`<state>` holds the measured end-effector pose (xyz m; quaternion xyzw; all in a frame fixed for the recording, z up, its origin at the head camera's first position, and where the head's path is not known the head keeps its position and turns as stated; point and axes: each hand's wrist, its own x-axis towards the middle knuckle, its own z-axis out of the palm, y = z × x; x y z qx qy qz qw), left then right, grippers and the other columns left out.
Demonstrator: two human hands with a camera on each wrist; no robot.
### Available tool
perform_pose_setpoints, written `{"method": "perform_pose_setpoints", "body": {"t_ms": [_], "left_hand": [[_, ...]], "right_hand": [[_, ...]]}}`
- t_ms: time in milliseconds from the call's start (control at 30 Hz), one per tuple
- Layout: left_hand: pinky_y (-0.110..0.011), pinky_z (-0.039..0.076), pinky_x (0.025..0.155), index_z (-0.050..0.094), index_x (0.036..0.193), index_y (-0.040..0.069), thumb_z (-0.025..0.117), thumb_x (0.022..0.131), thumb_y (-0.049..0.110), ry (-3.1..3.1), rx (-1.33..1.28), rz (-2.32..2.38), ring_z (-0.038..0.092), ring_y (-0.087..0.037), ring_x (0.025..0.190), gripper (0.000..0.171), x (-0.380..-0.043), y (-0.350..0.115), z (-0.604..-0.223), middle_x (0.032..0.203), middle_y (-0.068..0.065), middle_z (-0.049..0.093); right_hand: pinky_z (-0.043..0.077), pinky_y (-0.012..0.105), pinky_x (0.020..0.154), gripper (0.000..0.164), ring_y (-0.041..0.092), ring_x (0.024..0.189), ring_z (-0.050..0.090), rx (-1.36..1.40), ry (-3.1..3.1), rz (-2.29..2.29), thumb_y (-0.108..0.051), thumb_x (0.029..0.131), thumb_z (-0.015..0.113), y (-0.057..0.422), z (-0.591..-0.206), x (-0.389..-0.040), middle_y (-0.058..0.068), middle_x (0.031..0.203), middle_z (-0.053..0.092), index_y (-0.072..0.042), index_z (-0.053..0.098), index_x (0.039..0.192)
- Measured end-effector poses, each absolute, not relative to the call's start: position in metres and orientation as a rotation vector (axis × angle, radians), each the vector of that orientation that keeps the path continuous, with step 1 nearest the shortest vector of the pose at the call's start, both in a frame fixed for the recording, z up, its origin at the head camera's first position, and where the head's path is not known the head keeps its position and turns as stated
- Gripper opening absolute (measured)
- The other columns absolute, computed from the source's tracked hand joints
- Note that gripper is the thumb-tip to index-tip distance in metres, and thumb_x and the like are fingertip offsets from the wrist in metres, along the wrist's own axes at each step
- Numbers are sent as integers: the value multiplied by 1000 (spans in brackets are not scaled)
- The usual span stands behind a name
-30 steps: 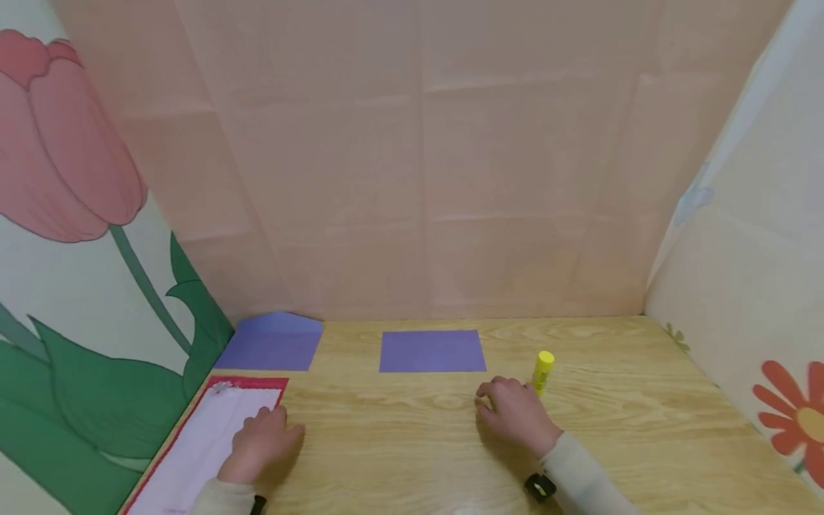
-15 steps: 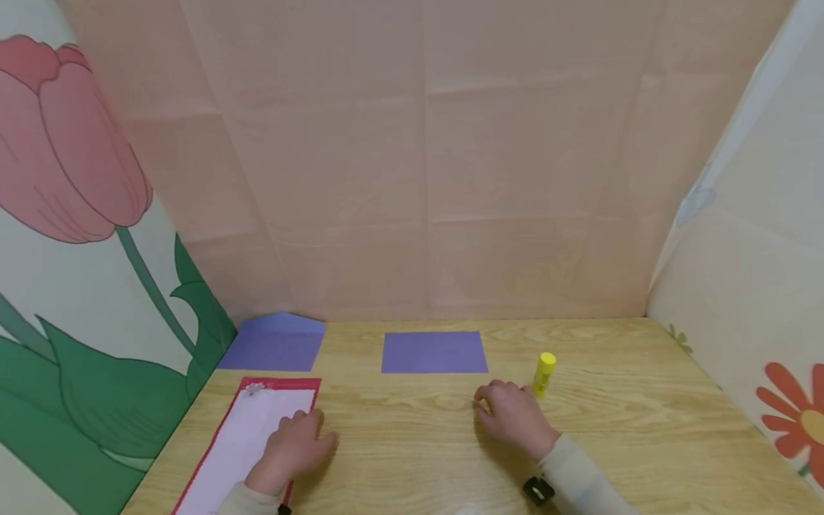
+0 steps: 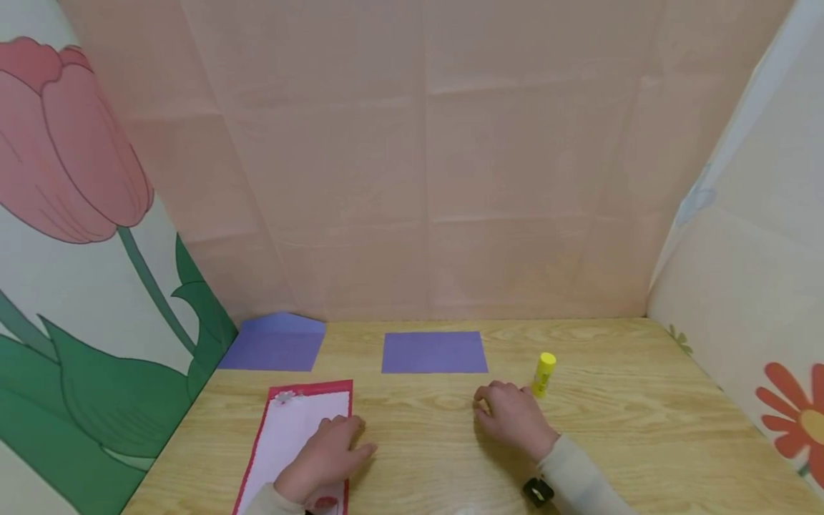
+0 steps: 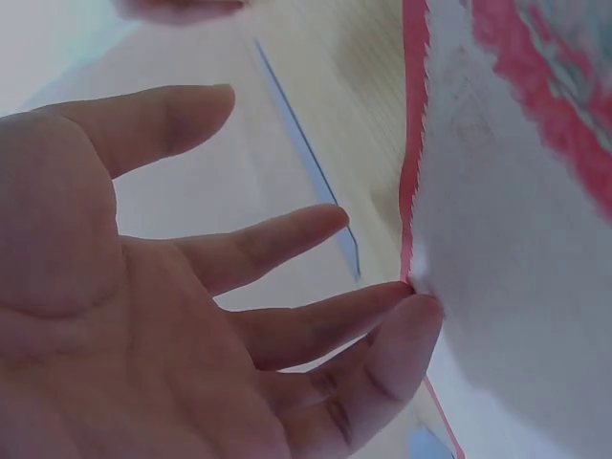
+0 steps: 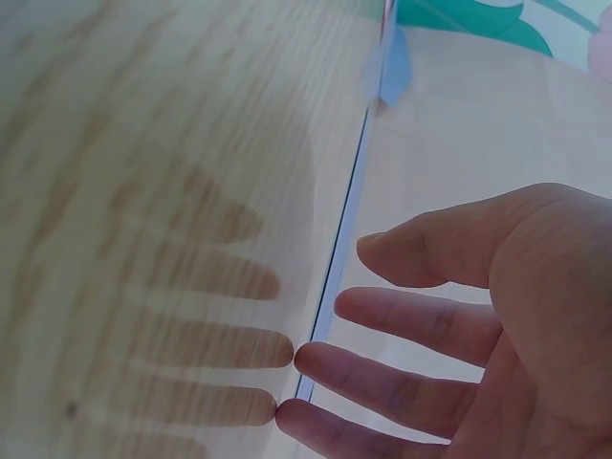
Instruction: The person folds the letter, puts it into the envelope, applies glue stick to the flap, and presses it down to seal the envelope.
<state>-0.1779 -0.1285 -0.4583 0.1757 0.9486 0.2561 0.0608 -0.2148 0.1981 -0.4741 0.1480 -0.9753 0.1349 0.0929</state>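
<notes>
A white card with a red border (image 3: 292,433) lies on the wooden table, left of the middle, with a small silvery ornament near its top edge. My left hand (image 3: 325,458) lies over the card's right side. In the left wrist view its outer fingertips (image 4: 411,316) touch the card by its red edge, while the thumb and the other fingers stay extended. My right hand (image 3: 513,418) rests fingertips-down on the table with relaxed fingers and holds nothing. Just beyond it a yellow glue stick (image 3: 543,375) stands upright.
A purple envelope (image 3: 270,352) with its flap raised lies at the back left. A purple rectangle of paper (image 3: 434,352) lies at the back middle. A pinkish sheet (image 3: 418,179) hangs behind the wooden table (image 3: 618,415), and flower-printed panels (image 3: 84,286) flank it.
My left hand has slid the card to the right across the table, away from the left edge. The right hand, the glue stick and the purple papers have stayed in place.
</notes>
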Motion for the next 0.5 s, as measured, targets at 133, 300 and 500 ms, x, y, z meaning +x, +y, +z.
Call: {"method": "perform_pose_setpoints", "body": {"t_ms": [133,300,500], "left_hand": [[-53,46,92,64,122,-2,68,93,38,2799,607,787,54,-37,105,50,-175,-116,-457,116,-17,64],[-51,45,98,63,124,0,66,94,40,2757,636,771,55,-36,112,50,-173,-98,-456,120,-15,64],[-45,46,98,63,128,5,66,93,43,2714,627,730,53,-29,112,51,-173,-69,-455,123,-11,62]], "right_hand": [[43,47,66,11,19,72,61,436,-2889,408,-19,84,74,198,-474,-215,0,81,67,-13,76,94],[44,47,66,10,18,72,61,443,-2876,410,-18,84,74,196,-473,-215,-1,80,67,-13,76,93],[44,42,60,8,12,64,51,511,-2868,459,-16,85,75,190,-471,-214,-5,70,57,-11,76,91]]}}
